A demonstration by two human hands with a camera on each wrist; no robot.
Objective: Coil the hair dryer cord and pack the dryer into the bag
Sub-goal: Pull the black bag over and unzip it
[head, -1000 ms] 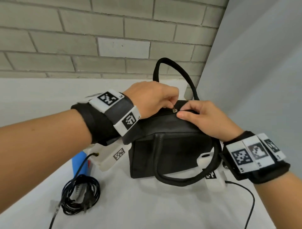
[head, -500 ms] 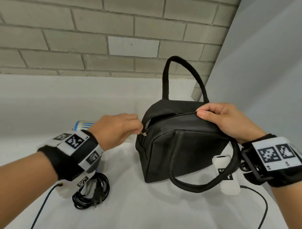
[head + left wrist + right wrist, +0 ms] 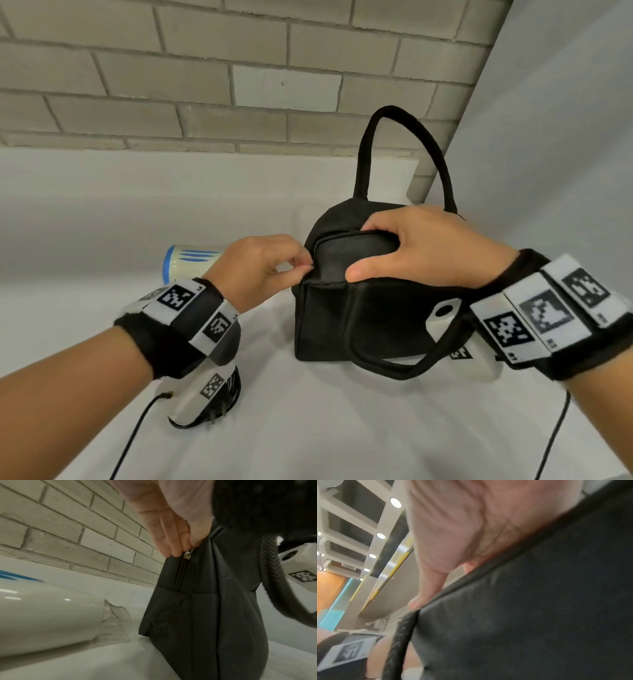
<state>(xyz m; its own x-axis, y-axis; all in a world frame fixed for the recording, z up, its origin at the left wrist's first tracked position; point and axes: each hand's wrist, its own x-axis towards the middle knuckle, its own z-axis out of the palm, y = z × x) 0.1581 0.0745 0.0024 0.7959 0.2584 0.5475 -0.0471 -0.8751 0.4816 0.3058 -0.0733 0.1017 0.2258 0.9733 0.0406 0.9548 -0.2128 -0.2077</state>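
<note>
- The left hand (image 3: pixel 260 270) pinches the zipper pull (image 3: pixel 187 555) at the end of the black bag (image 3: pixel 346 322); the right hand (image 3: pixel 421 250) grips the bag's top edge.
- The hair dryer (image 3: pixel 190 262) lies on the table (image 3: pixel 308 428), just left of the bag, its coiled cord (image 3: pixel 227 394) nearer.
- Risk: a hard tug could tip the light bag or snag fabric in the zipper teeth.
- No readable writing; only blue stripes on the dryer.

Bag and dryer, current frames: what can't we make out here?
- Inside of the bag: head view, the opening shows only dark; the right hand covers part of it.
- Hair dryer: head view, the left hand hides its front; left wrist view cuts off its rear at the frame edge.
- Coiled cord: mostly behind the left wrist camera.
- Right wrist view: blurred, filled by palm and bag fabric.
</note>
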